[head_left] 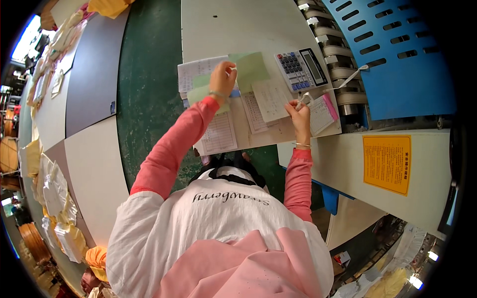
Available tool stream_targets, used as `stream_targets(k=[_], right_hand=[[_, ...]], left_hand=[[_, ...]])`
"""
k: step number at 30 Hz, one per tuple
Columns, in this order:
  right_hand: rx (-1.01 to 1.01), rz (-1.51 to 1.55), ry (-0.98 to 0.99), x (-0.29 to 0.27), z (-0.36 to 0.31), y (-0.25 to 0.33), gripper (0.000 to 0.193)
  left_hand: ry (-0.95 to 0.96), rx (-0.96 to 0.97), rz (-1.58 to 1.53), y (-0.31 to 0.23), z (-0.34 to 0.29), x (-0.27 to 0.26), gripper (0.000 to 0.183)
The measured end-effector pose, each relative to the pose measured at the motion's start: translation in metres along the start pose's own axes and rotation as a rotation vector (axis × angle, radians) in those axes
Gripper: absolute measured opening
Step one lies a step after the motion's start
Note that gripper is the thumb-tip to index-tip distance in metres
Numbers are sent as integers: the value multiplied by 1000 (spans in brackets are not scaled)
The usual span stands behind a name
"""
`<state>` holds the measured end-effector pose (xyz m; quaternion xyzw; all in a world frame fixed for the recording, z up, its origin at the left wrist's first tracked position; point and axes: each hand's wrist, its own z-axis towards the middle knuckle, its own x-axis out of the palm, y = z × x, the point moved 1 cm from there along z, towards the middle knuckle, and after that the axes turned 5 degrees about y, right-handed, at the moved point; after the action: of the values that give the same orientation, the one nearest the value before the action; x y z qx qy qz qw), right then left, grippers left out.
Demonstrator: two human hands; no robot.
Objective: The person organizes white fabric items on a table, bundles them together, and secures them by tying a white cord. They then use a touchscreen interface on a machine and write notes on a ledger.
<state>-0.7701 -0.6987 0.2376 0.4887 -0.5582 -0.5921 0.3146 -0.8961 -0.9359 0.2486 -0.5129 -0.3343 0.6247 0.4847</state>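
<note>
My left hand [223, 81] is over the papers on the left of the white table [238, 25], its fingers curled together. What they hold, if anything, is too small to make out. Green sheets [252, 71] lie under and beside it, next to a handwritten white sheet [202, 69]. My right hand [300, 118] pinches a looped white cord [304, 101] near the table's right edge. From there the cord [352, 76] runs up to the blue slotted panel. A pale written slip [272, 101] and a printed form [252, 110] lie between my hands.
Above my right hand sits a grey calculator [301, 68]. A written pad with a pink edge [323, 115] is beside that hand. Another form [219, 133] lies at the near edge. Metal rollers [343, 59] and the blue slotted panel [397, 64] border the table's right side.
</note>
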Motion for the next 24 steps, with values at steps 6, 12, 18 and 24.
stream_targets(k=[6, 12, 18, 24], right_hand=[[-62, -100, 7, 9, 13, 7, 15], [-65, -7, 12, 4, 14, 14, 13], [113, 233, -15, -17, -10, 40, 12], [162, 391, 63, -37, -53, 41, 12]], left_hand=[[331, 633, 572, -44, -77, -2, 11], [603, 520, 703, -23, -90, 15, 8], [671, 579, 745, -29, -64, 15, 9], [516, 116, 193, -14, -17, -2, 10]])
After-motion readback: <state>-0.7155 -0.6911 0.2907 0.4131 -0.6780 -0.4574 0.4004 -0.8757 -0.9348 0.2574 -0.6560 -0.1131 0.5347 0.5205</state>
